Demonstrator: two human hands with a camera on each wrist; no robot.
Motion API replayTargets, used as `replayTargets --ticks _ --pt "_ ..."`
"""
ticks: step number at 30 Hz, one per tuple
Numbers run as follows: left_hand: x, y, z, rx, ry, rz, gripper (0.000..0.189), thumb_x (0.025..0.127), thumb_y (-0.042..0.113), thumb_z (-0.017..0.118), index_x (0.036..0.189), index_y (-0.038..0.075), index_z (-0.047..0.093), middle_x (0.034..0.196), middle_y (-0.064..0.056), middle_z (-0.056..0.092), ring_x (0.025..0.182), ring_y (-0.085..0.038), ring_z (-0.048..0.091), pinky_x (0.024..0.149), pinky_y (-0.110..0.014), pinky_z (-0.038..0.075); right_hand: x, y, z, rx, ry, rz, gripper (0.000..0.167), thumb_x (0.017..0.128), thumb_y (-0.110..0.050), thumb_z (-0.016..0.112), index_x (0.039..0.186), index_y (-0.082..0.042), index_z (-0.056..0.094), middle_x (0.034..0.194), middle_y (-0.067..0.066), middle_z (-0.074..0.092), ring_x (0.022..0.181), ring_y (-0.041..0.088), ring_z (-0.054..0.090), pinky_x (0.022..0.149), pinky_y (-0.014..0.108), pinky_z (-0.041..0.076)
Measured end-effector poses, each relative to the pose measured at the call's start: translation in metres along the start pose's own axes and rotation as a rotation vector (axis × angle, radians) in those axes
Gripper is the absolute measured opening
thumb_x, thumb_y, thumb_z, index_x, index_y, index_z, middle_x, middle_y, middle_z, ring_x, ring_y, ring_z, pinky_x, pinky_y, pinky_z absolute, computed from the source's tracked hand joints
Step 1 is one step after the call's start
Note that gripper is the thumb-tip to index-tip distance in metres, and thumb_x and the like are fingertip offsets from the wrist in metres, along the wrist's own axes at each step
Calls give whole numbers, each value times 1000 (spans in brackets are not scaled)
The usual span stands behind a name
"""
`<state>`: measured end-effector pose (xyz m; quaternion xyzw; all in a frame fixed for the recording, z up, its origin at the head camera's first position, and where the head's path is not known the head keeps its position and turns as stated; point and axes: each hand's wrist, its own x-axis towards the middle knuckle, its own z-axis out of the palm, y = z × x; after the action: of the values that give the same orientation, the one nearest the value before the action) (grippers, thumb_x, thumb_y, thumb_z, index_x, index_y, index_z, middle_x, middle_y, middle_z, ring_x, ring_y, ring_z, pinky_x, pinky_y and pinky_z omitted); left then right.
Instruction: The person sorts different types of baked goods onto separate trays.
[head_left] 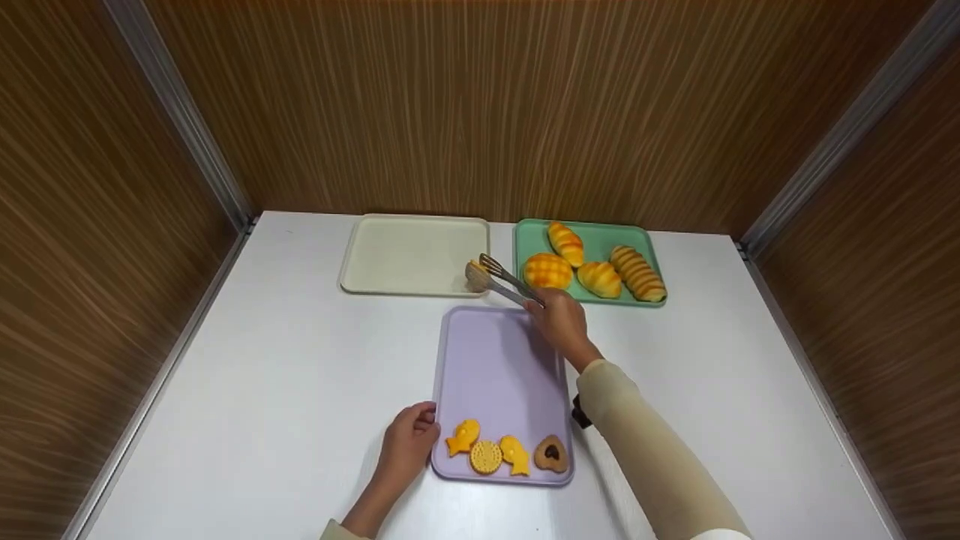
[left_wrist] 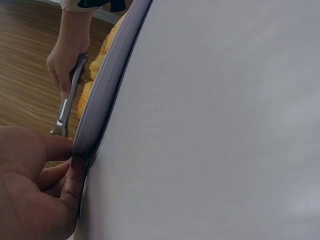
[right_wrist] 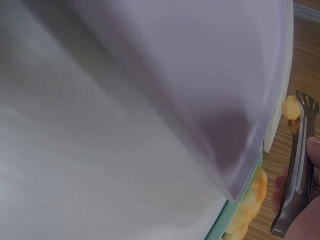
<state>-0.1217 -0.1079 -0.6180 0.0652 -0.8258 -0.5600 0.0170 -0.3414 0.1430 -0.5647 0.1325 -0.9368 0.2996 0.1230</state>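
My right hand [head_left: 561, 322] grips metal serving tongs [head_left: 514, 283] over the front right corner of the cream tray [head_left: 412, 289]. Between the tong tips is a small yellow piece [right_wrist: 290, 107], mostly covered in the head view; its exact kind I cannot tell. My left hand [head_left: 409, 442] pinches the left rim of the lilac tray [head_left: 495, 367], thumb and fingers at its edge in the left wrist view. Along that tray's near end lie two yellow fish-shaped biscuits [head_left: 465, 436], a round yellow biscuit [head_left: 486, 457] and a brown heart-shaped biscuit [head_left: 551, 454] with a dark centre.
At the back right, a green tray [head_left: 607, 234] holds a round checked bun [head_left: 547, 271], two small rolls [head_left: 566, 243] and a long striped loaf [head_left: 638, 274]. Wood-grain panels [head_left: 465, 105] wall the white table [head_left: 300, 390] at the back and both sides.
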Motion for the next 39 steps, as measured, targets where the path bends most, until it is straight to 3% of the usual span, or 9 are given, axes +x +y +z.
replayTargets --ticks 3,8,12,17,21,28,32,39 --pt "0 -1 0 -6 4 -1 32 93 7 63 123 -4 63 105 -10 63 94 -18 60 84 -29 55 6 -2 4 -9 -22 17 17 92 -26 73 89 -10 70 82 7 68 77 30 61 69 48 47" --pt "0 1 1 0 8 -15 32 93 7 63 123 -3 64 105 -10 63 94 -18 60 84 -31 55 11 -2 6 -5 -47 17 20 93 -29 72 89 -10 68 81 7 67 77 31 61 70 49 48" --pt "0 1 1 1 3 -13 32 93 7 63 124 -3 63 105 -10 63 94 -18 60 85 -31 55 10 -1 4 16 -41 12 25 94 -31 71 100 -7 72 92 12 72 87 34 66 78 52 51" --pt "0 0 0 4 1 -4 33 94 8 63 124 -3 63 105 -10 63 94 -18 60 85 -32 55 2 2 -6 26 -60 7 39 94 -31 71 126 -8 70 116 16 72 108 36 67 94 54 51" --pt "0 0 0 7 -1 -8 33 94 8 63 125 -3 63 105 -10 63 94 -18 60 85 -32 55 -10 5 -15 25 -78 -23 44 95 -32 70 133 -11 66 123 15 70 114 35 64 99 54 49" --pt "-1 1 1 24 15 -12 31 94 7 63 124 -2 64 104 -9 63 93 -17 60 85 -30 56 -41 13 -33 -9 -67 -176 51 93 -28 72 136 -4 61 113 16 67 92 30 63 81 49 54" --pt "-1 2 1 41 14 -1 31 93 6 63 124 -3 64 105 -10 64 94 -18 61 85 -31 56 -60 18 -44 -39 -60 -232 51 92 -27 73 134 0 61 117 14 66 93 29 65 80 46 56" --pt "-1 3 2 45 11 -19 32 94 6 63 125 -2 64 106 -9 64 95 -18 60 86 -32 56 -91 24 -60 -106 -198 -297 53 95 -29 69 140 -2 56 127 13 63 106 27 64 89 46 56"
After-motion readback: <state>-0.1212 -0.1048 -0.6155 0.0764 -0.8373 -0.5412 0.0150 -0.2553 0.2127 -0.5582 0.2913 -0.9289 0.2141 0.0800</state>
